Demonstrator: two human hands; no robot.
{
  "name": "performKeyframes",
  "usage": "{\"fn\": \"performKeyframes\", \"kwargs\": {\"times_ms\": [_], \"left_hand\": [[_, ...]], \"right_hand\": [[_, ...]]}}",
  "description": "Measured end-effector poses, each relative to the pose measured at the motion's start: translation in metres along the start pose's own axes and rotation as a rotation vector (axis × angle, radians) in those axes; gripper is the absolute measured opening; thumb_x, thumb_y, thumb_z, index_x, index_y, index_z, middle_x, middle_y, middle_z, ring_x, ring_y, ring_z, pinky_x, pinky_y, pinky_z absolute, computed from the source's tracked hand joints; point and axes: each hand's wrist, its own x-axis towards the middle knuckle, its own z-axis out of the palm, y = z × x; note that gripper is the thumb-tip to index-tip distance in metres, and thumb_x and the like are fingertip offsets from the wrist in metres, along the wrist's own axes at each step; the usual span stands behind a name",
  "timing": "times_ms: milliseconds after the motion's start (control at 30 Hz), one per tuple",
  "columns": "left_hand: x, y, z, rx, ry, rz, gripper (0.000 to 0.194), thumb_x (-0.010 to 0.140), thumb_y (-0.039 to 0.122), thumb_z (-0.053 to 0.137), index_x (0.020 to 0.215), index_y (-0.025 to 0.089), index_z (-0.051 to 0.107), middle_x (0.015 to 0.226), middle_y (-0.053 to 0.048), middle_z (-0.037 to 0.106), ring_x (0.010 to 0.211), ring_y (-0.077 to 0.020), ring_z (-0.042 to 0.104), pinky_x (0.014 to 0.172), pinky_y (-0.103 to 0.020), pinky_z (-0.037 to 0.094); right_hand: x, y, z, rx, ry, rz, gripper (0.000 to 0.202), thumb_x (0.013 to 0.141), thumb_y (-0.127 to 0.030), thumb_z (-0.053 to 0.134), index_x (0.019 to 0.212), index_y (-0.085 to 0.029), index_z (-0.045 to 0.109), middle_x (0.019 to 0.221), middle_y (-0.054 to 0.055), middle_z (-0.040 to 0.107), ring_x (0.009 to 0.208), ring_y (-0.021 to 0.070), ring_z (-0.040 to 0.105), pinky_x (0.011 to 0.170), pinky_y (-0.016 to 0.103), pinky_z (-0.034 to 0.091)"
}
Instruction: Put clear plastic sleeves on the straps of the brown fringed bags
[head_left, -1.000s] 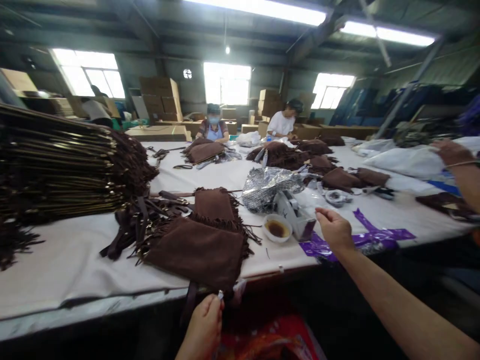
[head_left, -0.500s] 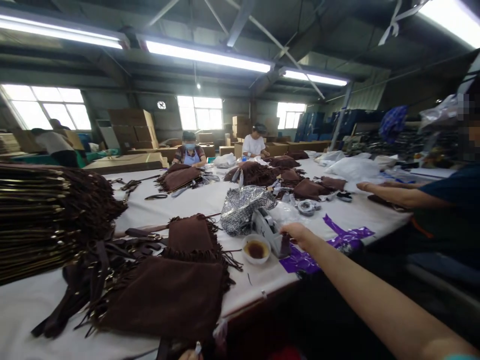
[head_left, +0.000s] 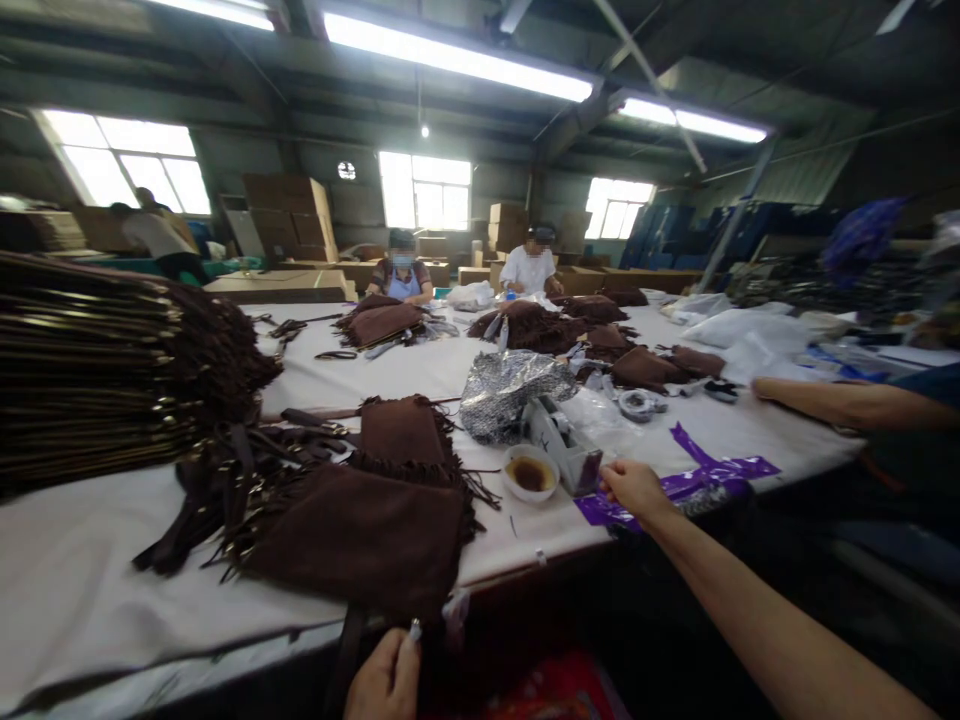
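Observation:
At the bottom centre my left hand [head_left: 384,678] is closed on a small metal piece [head_left: 415,630], just below the front edge of a dark brown fringed bag [head_left: 360,540]. A second brown bag [head_left: 401,432] lies behind it. My right hand [head_left: 634,488] has its fingers pressed together beside the front right end of a grey box [head_left: 574,462]; anything between them is too small to make out. Left of the box stands a white bowl [head_left: 531,474] with brown liquid. Purple tape-like plastic [head_left: 694,482] lies behind and under my right wrist.
Stacked fringed pieces [head_left: 90,370] rise at the left, with dark straps [head_left: 191,505] beside them. A crumpled silvery bag [head_left: 510,390] is behind the bowl. Another person's forearm [head_left: 847,402] reaches in from the right. Two people sit across the table [head_left: 315,372].
The view has tilted down and shifted left, bringing more of my left hand into sight. My right hand has drawn slightly away from the box end. The other person's arm has moved.

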Motion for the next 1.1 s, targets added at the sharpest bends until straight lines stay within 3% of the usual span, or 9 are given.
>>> {"fn": "performKeyframes", "kwargs": {"times_ms": [133,300,400,500,633,767,867,1000,1100], "left_hand": [[-0.015,0.018,-0.002,0.064,0.046,0.067,0.036,0.090,0.044,0.042,0.066,0.020,0.051,0.062,0.001,0.050,0.060,-0.0142,0.042,0.058,-0.026,0.031],[-0.022,0.019,-0.002,0.208,0.063,0.159,0.030,0.095,0.031,0.035,0.072,0.020,0.050,0.065,0.000,0.052,0.060,-0.0140,0.044,0.059,-0.028,0.029],[-0.026,0.019,-0.003,0.282,0.069,0.193,0.028,0.095,0.028,0.034,0.074,0.020,0.050,0.068,-0.001,0.054,0.062,-0.0147,0.047,0.060,-0.028,0.031],[-0.030,0.018,-0.004,0.365,0.064,0.224,0.029,0.096,0.028,0.033,0.076,0.021,0.051,0.074,-0.003,0.058,0.065,-0.0159,0.051,0.062,-0.028,0.035],[-0.032,0.012,-0.006,0.500,0.062,0.250,0.027,0.096,0.027,0.033,0.081,0.020,0.054,0.081,-0.008,0.062,0.072,-0.0190,0.058,0.065,-0.030,0.041],[-0.032,0.003,-0.007,0.619,0.061,0.287,0.022,0.096,0.027,0.037,0.088,0.019,0.056,0.083,-0.010,0.065,0.072,-0.0212,0.062,0.063,-0.031,0.045],[-0.033,-0.004,-0.007,0.703,0.150,0.347,0.020,0.096,0.027,0.038,0.103,0.017,0.054,0.083,-0.011,0.068,0.070,-0.0224,0.065,0.060,-0.031,0.047],[-0.035,-0.012,-0.006,0.774,0.309,0.528,0.025,0.097,0.025,0.040,0.119,0.015,0.044,0.083,-0.008,0.069,0.065,-0.0205,0.065,0.056,-0.029,0.049],[-0.035,-0.013,-0.007,0.782,0.294,0.625,0.025,0.096,0.019,0.038,0.120,0.015,0.043,0.081,-0.006,0.067,0.063,-0.0197,0.063,0.055,-0.029,0.048]], "right_hand": [[-0.028,-0.003,0.016,-0.118,-0.165,-0.024,0.023,0.072,-0.029,0.058,0.052,-0.020,0.060,0.048,0.003,0.060,0.044,0.0154,0.052,0.049,0.027,0.037],[-0.132,-0.045,0.081,0.153,-0.793,-0.156,0.031,0.080,-0.047,0.056,0.068,-0.019,0.061,0.062,0.000,0.064,0.048,0.0109,0.053,0.049,0.022,0.038],[-0.185,-0.080,0.126,0.309,-0.952,-0.110,0.030,0.080,-0.046,0.056,0.070,-0.018,0.060,0.058,-0.002,0.061,0.043,0.0082,0.048,0.044,0.019,0.034],[-0.205,-0.100,0.160,0.271,-0.902,-0.088,0.030,0.081,-0.040,0.054,0.064,-0.017,0.058,0.051,-0.002,0.057,0.038,0.0072,0.044,0.040,0.018,0.032],[-0.203,-0.102,0.182,0.137,-0.765,-0.049,0.024,0.080,-0.033,0.055,0.064,-0.016,0.061,0.051,-0.002,0.059,0.037,0.0075,0.045,0.037,0.018,0.032],[-0.199,-0.097,0.189,0.027,-0.747,-0.046,0.023,0.078,-0.031,0.056,0.060,-0.017,0.061,0.048,-0.001,0.060,0.035,0.0076,0.045,0.034,0.018,0.029],[-0.196,-0.096,0.191,-0.042,-0.767,-0.074,0.019,0.074,-0.028,0.057,0.060,-0.017,0.062,0.047,-0.001,0.060,0.036,0.0084,0.047,0.034,0.017,0.031],[-0.190,-0.100,0.191,-0.099,-0.836,-0.080,0.017,0.072,-0.026,0.056,0.059,-0.017,0.062,0.045,-0.001,0.059,0.035,0.0081,0.045,0.034,0.018,0.030],[-0.187,-0.104,0.189,-0.096,-0.872,-0.062,0.017,0.072,-0.025,0.056,0.058,-0.017,0.062,0.045,-0.001,0.059,0.035,0.0072,0.043,0.034,0.017,0.029]]}}
